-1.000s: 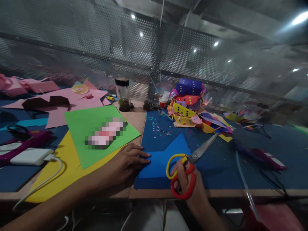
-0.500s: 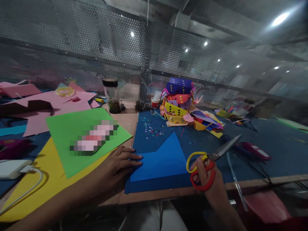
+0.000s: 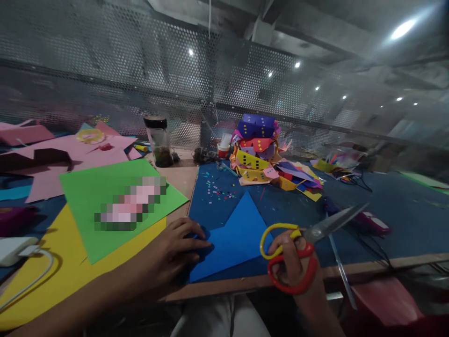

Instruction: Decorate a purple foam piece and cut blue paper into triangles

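A blue paper piece (image 3: 233, 243) with a pointed upper corner lies near the table's front edge. Over its left end rests my left hand (image 3: 185, 245), fingers stretched out and holding nothing. My right hand (image 3: 293, 257) grips scissors (image 3: 307, 241) by the handles, one loop yellow and the other red. Their blades point up and right, away from the paper, and look closed together. The yellow handle overlaps the paper's right corner in the view; whether it touches cannot be told.
Green paper (image 3: 80, 206) lies over yellow paper (image 3: 45, 281) on the left, beside a white cable. Behind stand a black-lidded jar (image 3: 161, 145) and a pile of colourful paper crafts (image 3: 257, 150). A purple glue gun-like item (image 3: 372, 222) lies right. Small paper bits (image 3: 220, 193) are scattered centrally.
The blue paper has turned slightly, its lower left corner coming nearer the table edge, under my left hand. My right hand has shifted left and nearer with the scissors.
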Action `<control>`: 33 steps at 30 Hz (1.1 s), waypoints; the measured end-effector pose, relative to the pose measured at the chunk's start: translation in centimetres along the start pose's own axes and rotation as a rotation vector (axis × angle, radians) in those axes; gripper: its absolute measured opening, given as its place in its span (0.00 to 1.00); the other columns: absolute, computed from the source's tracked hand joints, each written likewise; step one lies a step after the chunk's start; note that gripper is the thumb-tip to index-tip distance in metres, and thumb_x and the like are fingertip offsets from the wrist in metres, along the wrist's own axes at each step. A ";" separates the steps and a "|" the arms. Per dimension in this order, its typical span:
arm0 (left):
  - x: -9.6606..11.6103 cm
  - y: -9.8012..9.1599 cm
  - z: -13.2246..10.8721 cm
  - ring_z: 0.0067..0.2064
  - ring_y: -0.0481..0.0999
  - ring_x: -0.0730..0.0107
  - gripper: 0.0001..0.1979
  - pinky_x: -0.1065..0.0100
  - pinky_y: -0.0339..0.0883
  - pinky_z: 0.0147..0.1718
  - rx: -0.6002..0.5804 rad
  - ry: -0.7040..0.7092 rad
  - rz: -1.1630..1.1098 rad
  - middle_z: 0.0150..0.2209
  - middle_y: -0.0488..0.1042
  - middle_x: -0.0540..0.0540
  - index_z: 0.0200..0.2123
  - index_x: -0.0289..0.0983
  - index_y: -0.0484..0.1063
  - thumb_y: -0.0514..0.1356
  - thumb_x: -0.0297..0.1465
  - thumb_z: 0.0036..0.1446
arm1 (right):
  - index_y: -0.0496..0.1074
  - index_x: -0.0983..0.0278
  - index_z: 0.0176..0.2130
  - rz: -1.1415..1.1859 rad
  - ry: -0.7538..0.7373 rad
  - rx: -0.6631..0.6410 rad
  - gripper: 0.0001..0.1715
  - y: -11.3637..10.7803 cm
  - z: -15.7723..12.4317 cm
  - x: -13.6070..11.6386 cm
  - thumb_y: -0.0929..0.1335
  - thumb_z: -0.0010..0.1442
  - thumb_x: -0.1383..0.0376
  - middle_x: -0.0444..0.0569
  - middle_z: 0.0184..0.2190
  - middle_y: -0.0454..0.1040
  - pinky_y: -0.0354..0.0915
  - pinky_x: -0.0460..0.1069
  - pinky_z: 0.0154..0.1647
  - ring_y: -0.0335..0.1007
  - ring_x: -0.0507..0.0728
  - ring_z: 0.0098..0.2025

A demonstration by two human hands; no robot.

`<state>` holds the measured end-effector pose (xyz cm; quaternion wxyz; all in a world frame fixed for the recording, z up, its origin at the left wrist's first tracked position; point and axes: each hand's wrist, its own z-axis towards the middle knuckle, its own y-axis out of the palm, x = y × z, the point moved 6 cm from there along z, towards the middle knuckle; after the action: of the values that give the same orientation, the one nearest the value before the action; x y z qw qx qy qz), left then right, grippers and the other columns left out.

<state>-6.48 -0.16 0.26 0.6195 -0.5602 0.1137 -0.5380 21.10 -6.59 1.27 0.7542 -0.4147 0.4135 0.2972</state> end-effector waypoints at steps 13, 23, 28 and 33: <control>-2.1 1.2 2.1 0.70 0.55 0.52 0.19 0.44 0.50 0.65 -0.122 0.013 0.027 0.63 0.70 0.49 0.59 0.52 0.70 0.58 0.36 0.66 | 0.69 0.64 0.34 0.269 0.105 -0.549 0.25 10.8 -4.3 -2.1 0.60 0.70 0.48 0.46 0.26 0.73 0.65 0.44 0.21 0.67 0.50 0.20; -2.5 1.6 2.1 0.68 0.57 0.52 0.18 0.46 0.50 0.65 -0.109 0.021 0.047 0.63 0.70 0.51 0.58 0.54 0.72 0.58 0.36 0.66 | 0.67 0.63 0.37 0.201 -0.018 -0.515 0.15 12.0 -5.7 -3.3 0.61 0.69 0.55 0.44 0.25 0.71 0.65 0.45 0.22 0.65 0.49 0.19; -2.1 1.4 2.1 0.68 0.58 0.52 0.17 0.44 0.49 0.65 -0.130 -0.006 0.062 0.63 0.71 0.53 0.57 0.55 0.72 0.58 0.35 0.66 | 0.68 0.61 0.39 0.210 -0.107 -0.507 0.12 12.5 -6.1 -3.0 0.63 0.68 0.56 0.46 0.27 0.73 0.66 0.46 0.23 0.68 0.52 0.22; -2.6 1.8 1.9 0.68 0.56 0.52 0.19 0.45 0.51 0.65 -0.132 -0.007 0.062 0.64 0.69 0.53 0.59 0.54 0.71 0.58 0.35 0.66 | 0.68 0.62 0.38 0.196 -0.091 -0.454 0.14 11.9 -6.0 -2.5 0.62 0.70 0.56 0.45 0.25 0.72 0.66 0.45 0.22 0.65 0.50 0.19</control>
<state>-5.11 2.63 -1.79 0.5980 -0.5979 0.1642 -0.5079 8.19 -6.39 -3.01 0.6271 -0.5174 0.3398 0.4728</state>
